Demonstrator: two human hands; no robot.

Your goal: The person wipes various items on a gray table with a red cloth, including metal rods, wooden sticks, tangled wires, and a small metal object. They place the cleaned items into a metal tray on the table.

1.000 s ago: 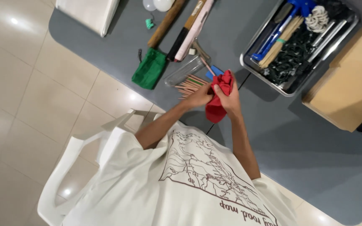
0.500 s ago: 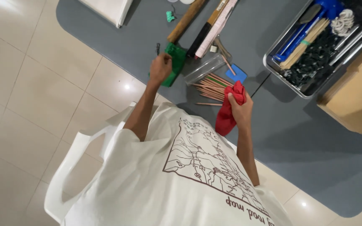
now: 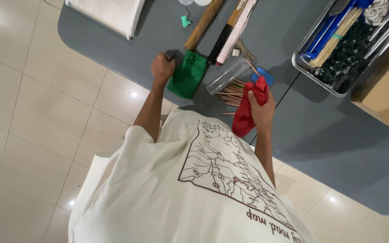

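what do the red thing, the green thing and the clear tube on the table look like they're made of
Red thing: seems soft cloth; it droops limp from the right hand. Green thing, at the left hand: also looks like matte fabric, with creases. Clear tube: see-through and glossy, probably plastic, perhaps glass.

red cloth (image 3: 245,113): crumpled, hanging, held | green cloth (image 3: 187,75): bunched on table, gripped

You wear a loose cream T-shirt (image 3: 194,193) with short sleeves and a brown line-drawn print; your forearms are bare.
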